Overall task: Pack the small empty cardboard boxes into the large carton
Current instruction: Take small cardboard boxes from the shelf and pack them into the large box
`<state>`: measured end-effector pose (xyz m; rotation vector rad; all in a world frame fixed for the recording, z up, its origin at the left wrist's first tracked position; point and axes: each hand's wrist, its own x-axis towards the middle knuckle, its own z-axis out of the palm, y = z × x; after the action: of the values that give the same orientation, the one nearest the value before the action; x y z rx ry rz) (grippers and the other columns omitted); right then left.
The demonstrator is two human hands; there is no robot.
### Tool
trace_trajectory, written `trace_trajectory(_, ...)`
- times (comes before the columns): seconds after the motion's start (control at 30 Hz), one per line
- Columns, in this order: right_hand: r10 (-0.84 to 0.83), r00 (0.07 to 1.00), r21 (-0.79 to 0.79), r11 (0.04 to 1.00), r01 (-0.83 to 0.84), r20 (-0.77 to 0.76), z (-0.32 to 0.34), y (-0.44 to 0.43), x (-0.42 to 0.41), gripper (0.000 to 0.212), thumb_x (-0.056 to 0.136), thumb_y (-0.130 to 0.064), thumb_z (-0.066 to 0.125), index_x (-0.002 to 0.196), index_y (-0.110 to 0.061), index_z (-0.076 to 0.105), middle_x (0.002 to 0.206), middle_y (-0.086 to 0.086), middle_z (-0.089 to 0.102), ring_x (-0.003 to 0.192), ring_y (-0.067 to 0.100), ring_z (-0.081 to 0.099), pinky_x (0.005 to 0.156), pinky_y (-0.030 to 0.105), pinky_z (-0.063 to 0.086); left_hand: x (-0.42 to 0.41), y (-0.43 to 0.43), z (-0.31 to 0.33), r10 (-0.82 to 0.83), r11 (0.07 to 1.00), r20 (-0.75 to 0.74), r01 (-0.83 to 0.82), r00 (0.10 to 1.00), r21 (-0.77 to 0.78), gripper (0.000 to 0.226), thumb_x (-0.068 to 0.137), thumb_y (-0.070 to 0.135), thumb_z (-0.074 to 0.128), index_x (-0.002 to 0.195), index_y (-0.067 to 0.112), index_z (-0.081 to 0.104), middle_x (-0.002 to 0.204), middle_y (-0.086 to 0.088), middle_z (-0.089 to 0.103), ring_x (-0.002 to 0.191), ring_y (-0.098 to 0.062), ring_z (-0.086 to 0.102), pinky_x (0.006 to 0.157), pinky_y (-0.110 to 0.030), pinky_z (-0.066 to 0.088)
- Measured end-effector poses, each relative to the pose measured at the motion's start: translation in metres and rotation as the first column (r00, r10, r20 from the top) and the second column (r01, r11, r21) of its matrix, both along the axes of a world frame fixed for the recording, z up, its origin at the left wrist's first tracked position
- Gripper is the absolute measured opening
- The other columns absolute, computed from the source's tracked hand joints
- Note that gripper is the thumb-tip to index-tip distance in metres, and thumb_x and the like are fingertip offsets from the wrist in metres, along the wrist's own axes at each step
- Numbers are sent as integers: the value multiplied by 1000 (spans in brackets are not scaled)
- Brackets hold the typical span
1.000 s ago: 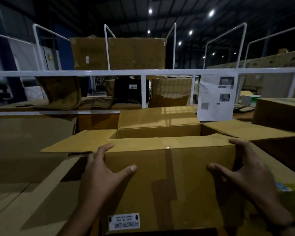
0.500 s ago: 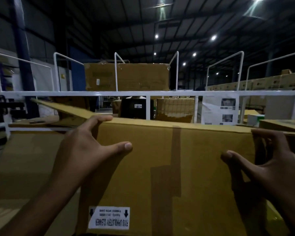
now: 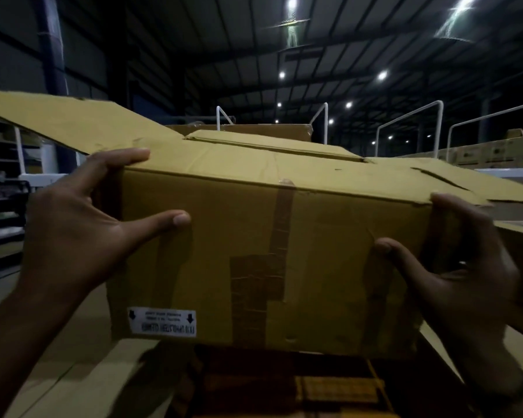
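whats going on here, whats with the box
A person holds a cardboard box up in front of them, the left hand gripping its left end and the right hand its right end. Its top flaps are open and splay outward. A white label sits upside down on the near face. Behind is a dim warehouse.

Head view, sole camera: wide-angle, worn on the head, facing forward and level rather than down; cardboard box very near, filling the lower frame; warehouse roof above.
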<state>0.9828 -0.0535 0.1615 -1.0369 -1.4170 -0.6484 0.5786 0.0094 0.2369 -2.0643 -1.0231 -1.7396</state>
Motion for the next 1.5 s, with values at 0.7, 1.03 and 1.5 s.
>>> trace_trajectory(0.7,187,980,5,982,-187,-68,-15,75,-226,76,86,-66,66,144,-19,50,129,15,60,110,14,53,75,34,50,-221,0,-35,215,975,79,-209,973,-78,87,59,49,85,139,30,57,143,6,52,126,-15,52,84,-42,58)
trace_trajectory(1.03,236,970,-220,945,-244,-63,-69,93,-288,78,78,-71,61,139,-24,54,122,14,64,99,20,57,72,30,46,-277,-1,-113,297,923,114,-255,948,-289,83,52,39,94,130,40,65,128,9,60,101,0,59,60,-9,56)
trace_trajectory(1.5,314,940,-283,897,-340,-135,-80,114,-359,77,77,-72,67,142,-34,50,129,16,62,102,31,65,70,45,60,-348,-11,-114,408,871,54,-370,912,-322,86,53,42,92,134,37,63,143,0,59,125,-27,60,80,-43,63)
